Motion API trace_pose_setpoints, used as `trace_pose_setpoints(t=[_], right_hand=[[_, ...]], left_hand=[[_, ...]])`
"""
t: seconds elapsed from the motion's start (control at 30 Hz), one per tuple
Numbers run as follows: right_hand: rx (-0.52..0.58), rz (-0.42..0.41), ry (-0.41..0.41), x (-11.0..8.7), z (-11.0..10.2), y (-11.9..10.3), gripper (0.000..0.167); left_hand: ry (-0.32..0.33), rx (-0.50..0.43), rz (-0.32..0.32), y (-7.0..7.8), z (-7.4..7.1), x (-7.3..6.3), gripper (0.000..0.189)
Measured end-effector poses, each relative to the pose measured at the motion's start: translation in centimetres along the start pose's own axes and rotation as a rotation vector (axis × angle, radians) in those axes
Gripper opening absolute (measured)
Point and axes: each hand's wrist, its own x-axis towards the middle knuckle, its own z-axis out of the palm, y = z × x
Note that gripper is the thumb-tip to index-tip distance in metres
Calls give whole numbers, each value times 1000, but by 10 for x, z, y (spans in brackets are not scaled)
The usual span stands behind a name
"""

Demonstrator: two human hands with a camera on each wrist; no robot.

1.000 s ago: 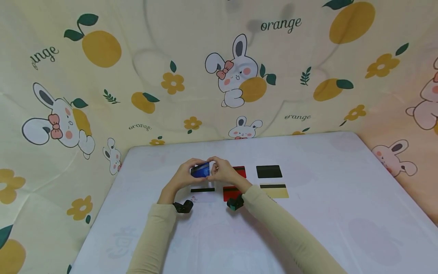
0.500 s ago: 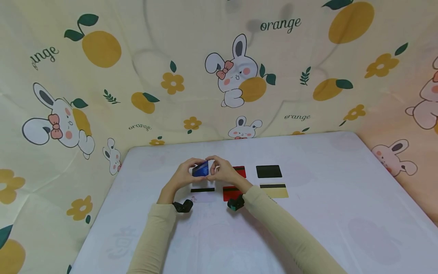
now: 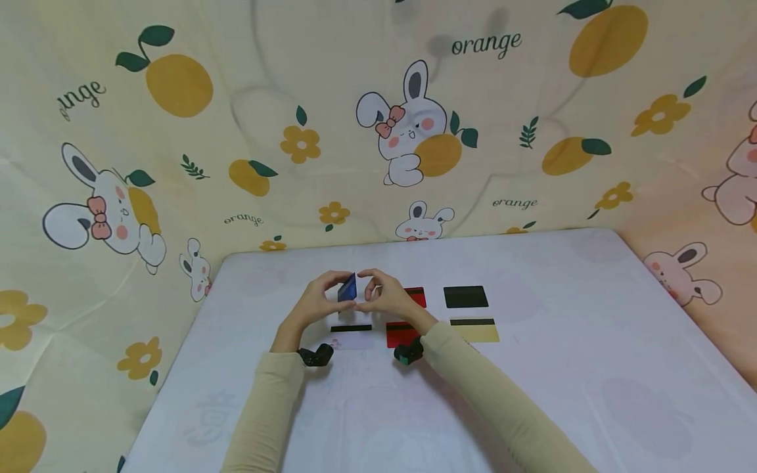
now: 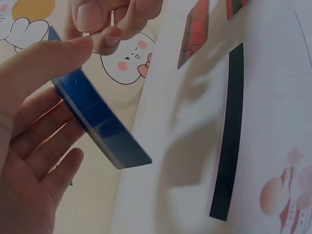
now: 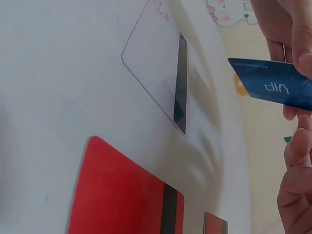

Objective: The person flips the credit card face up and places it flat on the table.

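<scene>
My left hand (image 3: pixel 313 302) holds a blue plastic card (image 3: pixel 347 289) tilted above the table, thumb on one side and fingers on the other. In the right wrist view the card's face (image 5: pixel 270 84) shows "VIP" lettering; its other side (image 4: pixel 105 122) faces the left wrist camera. My right hand (image 3: pixel 387 295) is just to the card's right, index finger and thumb bowed apart, fingertips close to its edge. Under the hands lies a white card (image 3: pixel 351 339) with a black stripe. Beside it lies a red card (image 3: pixel 399 335), partly behind the right wrist.
Behind the right hand, another red card (image 3: pixel 418 297) is partly hidden. A black card (image 3: pixel 465 297) and a gold card (image 3: pixel 476 331) with a dark stripe lie further right. All rest on a white-covered table (image 3: pixel 562 368), backed by a patterned cloth (image 3: pixel 331 79).
The blue card has turned from nearly face-on to a steep, narrow angle between the hands. The right fingertips now stand slightly off its edge. Cards on the table stay put.
</scene>
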Motion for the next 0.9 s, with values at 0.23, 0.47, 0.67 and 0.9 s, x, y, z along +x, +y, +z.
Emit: trace_pose_setpoints(t=[0.23, 0.47, 0.67, 0.9], right_hand=[[46, 10, -9, 0, 2, 5, 62], [65, 50, -37, -1, 4, 8, 65], [84, 50, -31, -1, 7, 7, 63], [156, 84, -44, 0, 10, 9, 61]], left_hand=[[-26, -27, -86, 6, -1, 1, 63], [-13, -42, -93, 11, -3, 0, 61], [-1, -77, -80, 13, -3, 0, 60], [6, -97, -81, 22, -2, -1, 60]])
